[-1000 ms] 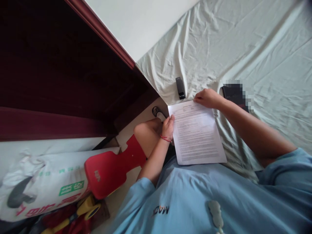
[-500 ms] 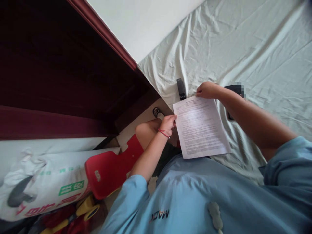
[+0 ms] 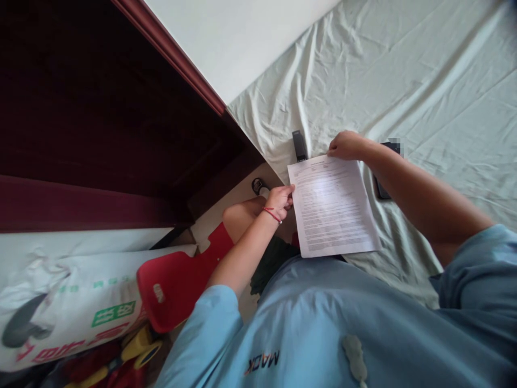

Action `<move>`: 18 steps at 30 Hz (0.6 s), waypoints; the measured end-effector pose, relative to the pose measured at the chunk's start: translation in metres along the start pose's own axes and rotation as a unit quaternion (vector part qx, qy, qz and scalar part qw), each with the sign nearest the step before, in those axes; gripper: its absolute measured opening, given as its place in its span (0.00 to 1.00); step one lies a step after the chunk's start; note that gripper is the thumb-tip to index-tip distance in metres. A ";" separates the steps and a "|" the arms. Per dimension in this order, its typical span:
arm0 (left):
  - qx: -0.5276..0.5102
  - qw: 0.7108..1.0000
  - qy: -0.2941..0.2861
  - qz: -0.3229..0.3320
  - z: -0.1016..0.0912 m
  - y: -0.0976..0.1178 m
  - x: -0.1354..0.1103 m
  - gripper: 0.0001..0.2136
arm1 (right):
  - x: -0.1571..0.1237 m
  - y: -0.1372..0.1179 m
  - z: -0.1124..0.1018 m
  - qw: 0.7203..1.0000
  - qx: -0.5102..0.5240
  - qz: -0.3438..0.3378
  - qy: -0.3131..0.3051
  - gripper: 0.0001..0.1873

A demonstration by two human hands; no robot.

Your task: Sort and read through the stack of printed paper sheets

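A printed sheet of paper [image 3: 333, 207] is held up over the bed's edge and my lap. My left hand [image 3: 279, 200], with a red string at the wrist, pinches its left edge near the top corner. My right hand [image 3: 344, 145] is closed on its top right corner. A small black stapler [image 3: 299, 145] lies on the sheet just beyond the paper's top edge. A dark phone [image 3: 383, 186] lies under my right forearm, mostly hidden.
The pale green bed sheet [image 3: 404, 81] is wrinkled and spreads to the right. A dark red wooden headboard [image 3: 121, 108] fills the left. On the floor are a red stool [image 3: 177, 280], a white printed sack [image 3: 81, 302] and yellow toys [image 3: 137, 345].
Both hands have lifted the paper and shifted it up and to the right; its top edge now hides the stapler's near end. My right forearm now covers most of the phone.
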State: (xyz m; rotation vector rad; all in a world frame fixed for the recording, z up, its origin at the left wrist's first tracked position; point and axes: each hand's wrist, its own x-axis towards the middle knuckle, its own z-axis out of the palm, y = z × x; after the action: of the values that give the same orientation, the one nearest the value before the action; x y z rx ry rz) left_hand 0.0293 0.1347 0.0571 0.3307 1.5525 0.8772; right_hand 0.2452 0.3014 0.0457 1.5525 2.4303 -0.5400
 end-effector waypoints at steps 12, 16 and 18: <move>0.008 1.000 0.022 0.010 0.018 0.003 0.012 0.17 | 0.009 0.011 0.011 0.994 -0.005 0.052 0.094 0.15; 0.009 1.000 0.020 0.019 0.022 0.001 0.012 0.16 | -0.011 -0.008 0.015 0.978 0.033 -0.038 0.204 0.18; 0.007 0.999 0.022 0.021 0.022 -0.001 0.013 0.16 | -0.024 -0.022 0.018 0.964 0.057 -0.109 0.237 0.26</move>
State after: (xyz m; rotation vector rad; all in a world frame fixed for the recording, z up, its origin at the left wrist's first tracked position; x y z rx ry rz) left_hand 0.0474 0.1502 0.0485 0.3579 1.5984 0.9126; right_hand 0.2346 0.2661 0.0426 1.6193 3.0024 -0.3815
